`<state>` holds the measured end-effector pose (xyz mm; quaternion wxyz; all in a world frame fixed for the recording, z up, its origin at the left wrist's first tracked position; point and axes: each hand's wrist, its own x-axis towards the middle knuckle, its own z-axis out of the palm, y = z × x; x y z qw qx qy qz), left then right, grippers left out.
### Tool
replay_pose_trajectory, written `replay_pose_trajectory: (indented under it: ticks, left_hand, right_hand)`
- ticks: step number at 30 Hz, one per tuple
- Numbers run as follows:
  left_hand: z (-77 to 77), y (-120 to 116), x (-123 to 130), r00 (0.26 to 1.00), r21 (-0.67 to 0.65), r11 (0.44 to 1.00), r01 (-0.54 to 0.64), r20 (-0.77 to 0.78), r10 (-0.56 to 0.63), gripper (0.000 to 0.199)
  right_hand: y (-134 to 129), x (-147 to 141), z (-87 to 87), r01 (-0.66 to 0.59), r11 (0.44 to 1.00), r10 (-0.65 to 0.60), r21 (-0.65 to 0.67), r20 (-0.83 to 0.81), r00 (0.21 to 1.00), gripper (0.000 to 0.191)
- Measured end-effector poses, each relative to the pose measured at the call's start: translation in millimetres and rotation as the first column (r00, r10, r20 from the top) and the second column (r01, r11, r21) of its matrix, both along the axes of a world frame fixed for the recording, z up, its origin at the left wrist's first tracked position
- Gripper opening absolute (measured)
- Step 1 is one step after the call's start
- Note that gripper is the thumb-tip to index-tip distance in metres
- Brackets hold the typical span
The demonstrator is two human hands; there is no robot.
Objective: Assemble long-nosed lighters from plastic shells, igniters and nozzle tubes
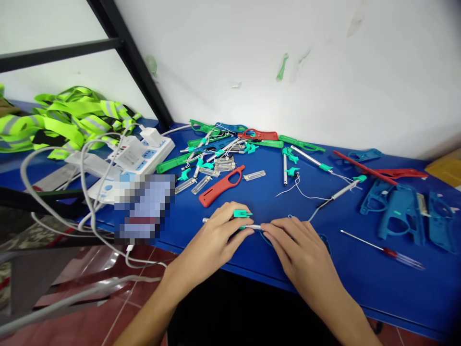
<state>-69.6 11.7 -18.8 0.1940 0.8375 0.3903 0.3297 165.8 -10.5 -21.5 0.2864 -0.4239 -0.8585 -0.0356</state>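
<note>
Both hands meet near the front edge of the blue table. My left hand is closed around a lighter igniter, a thin silvery rod with a teal trigger piece standing up between the fingers. A metal tube end pokes out on the hand's left side. My right hand pinches the rod's other end, its fingertips hiding the exact grip. Beneath the right hand, a blue plastic piece is partly covered. Just beyond the hands lies a red lighter shell.
Lighter shells, clear fuel tanks and wired metal tubes are heaped at the back. Blue shells and a screwdriver lie right. Left are a power strip, cables, a blurred-out phone and yellow-green straps.
</note>
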Motion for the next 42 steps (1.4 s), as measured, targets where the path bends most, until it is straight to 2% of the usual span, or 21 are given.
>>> replay_pose_trajectory:
  ticks: [6,12,18,24,31,35,37,40,42]
  left_hand:
    - [-0.4,-1,-10,0.993,0.058,0.997,-0.042,-0.106,0.048,0.017]
    - [4.9,-3,-5,0.993,-0.011,1.000,-0.012,-0.114,0.011,0.018]
    - [9.0,-5,-6,0.998,-0.100,0.994,0.049,0.044,-0.045,0.014]
    - [12.9,-10,-9,0.986,-0.080,0.992,0.093,0.149,-0.081,0.014]
    - [16.9,-13,-4,0.969,-0.013,0.995,0.103,0.226,-0.097,0.016]
    - [19.6,-15,2,0.969,0.010,0.996,0.084,0.233,-0.084,0.015]
    - [19.2,-15,3,0.965,0.015,0.996,0.090,0.244,-0.091,0.017]
    - [17.4,-14,4,0.951,0.044,0.993,0.114,0.285,-0.121,0.022]
    - [17.6,-12,4,0.940,0.039,0.989,0.143,0.308,-0.148,0.024]
  right_hand:
    - [0,2,-0.6,0.001,1.000,0.000,-0.026,0.030,1.000,0.021]
    - [2,0,0.1,0.003,1.000,-0.003,-0.017,0.005,1.000,0.015]
    - [-4,2,3.2,-0.046,0.994,0.026,-0.097,-0.192,0.981,0.012]
    - [-11,3,11.7,-0.104,0.986,0.061,-0.129,-0.297,0.953,0.019]
    - [-12,6,14.5,-0.113,0.992,0.088,-0.056,-0.335,0.938,0.026]
    - [-11,5,13.9,-0.102,0.994,0.109,0.039,-0.309,0.945,0.029]
    - [-12,5,15.2,-0.101,0.995,0.098,0.009,-0.347,0.933,0.026]
    - [-14,5,18.8,-0.114,0.988,0.059,-0.101,-0.434,0.899,0.021]
    - [-15,6,20.3,-0.119,0.988,0.065,-0.096,-0.438,0.896,0.023]
